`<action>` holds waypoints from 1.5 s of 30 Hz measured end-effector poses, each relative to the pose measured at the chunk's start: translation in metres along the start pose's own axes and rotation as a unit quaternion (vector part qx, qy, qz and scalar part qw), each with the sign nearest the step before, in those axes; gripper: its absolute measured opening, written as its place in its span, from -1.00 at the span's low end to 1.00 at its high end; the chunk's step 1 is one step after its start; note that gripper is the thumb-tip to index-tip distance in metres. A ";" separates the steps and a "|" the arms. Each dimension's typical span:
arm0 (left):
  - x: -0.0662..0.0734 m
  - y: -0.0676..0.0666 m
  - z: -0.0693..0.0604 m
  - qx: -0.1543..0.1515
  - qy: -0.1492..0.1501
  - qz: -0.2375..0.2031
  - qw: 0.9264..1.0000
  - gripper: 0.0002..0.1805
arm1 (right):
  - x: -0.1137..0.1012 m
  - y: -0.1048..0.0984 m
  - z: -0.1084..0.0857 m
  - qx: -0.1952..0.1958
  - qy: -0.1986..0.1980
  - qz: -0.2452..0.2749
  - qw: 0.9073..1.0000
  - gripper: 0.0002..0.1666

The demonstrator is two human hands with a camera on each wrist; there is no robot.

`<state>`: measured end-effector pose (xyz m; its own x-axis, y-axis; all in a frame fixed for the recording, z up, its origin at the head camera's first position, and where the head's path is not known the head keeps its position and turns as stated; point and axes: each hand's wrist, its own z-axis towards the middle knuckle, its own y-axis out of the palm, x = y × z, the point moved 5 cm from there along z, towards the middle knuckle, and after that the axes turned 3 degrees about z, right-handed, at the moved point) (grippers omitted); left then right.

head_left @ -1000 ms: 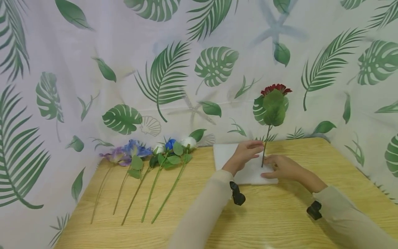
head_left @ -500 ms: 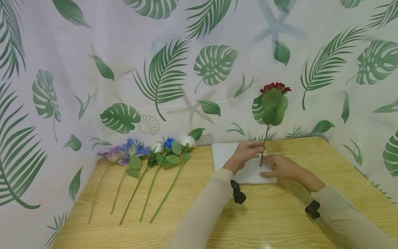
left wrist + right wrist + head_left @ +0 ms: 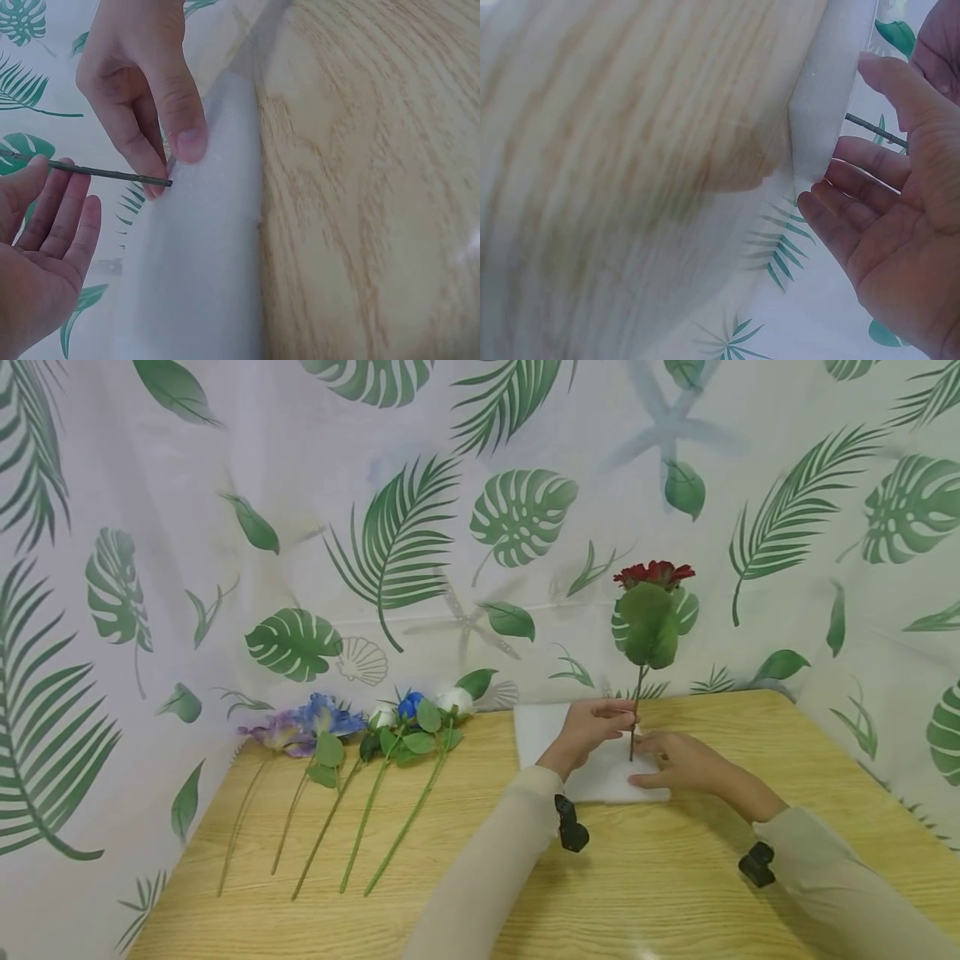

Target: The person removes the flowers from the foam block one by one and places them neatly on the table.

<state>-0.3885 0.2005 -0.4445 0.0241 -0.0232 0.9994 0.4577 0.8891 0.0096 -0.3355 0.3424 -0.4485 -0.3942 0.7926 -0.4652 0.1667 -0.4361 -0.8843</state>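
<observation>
A red flower [image 3: 647, 618] with broad green leaves stands upright over a white foam sheet [image 3: 542, 735]. My left hand [image 3: 588, 731] pinches its thin dark stem between thumb and fingers, the other fingers loose. In the left wrist view the lower tip of the stem [image 3: 127, 176] meets the foam or sits just off it; I cannot tell which. My right hand [image 3: 686, 764] rests at the foam beside the stem's lower end, thumb and fingers spread apart. In the right wrist view the right hand's fingers [image 3: 862, 161] lie lightly against the foam, not closed around the stem.
On the left of the wooden table [image 3: 465, 852] several artificial flowers lie in a row: a purple flower [image 3: 281, 732], a blue-violet flower [image 3: 326, 718], a blue rose [image 3: 409, 705] and a white rose [image 3: 455, 701] among them. A leaf-patterned cloth [image 3: 570, 435] hangs behind.
The flower's head has tipped slightly left and turned a little while the left hand keeps its pinch on the stem. Both hands stay in nearly the same place.
</observation>
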 end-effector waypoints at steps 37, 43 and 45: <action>0.009 0.006 0.000 -0.009 0.027 -0.015 0.999 -0.76 | -0.002 -0.003 -0.001 0.006 -0.024 -0.019 1.000 -0.30; 0.012 0.006 0.000 -0.007 0.029 -0.021 0.999 -0.77 | -0.005 -0.004 -0.002 0.008 -0.026 -0.023 0.999 -0.29; 0.013 0.006 0.000 -0.006 0.031 -0.021 0.999 -0.77 | -0.005 -0.004 -0.002 0.009 -0.024 -0.026 0.999 -0.29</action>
<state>-0.3850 0.2057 -0.4319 0.0596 -0.0893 0.9942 0.4702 0.8811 0.0510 -0.3322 0.3413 -0.4427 -0.4442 0.7935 -0.4160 0.1291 -0.4028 -0.9061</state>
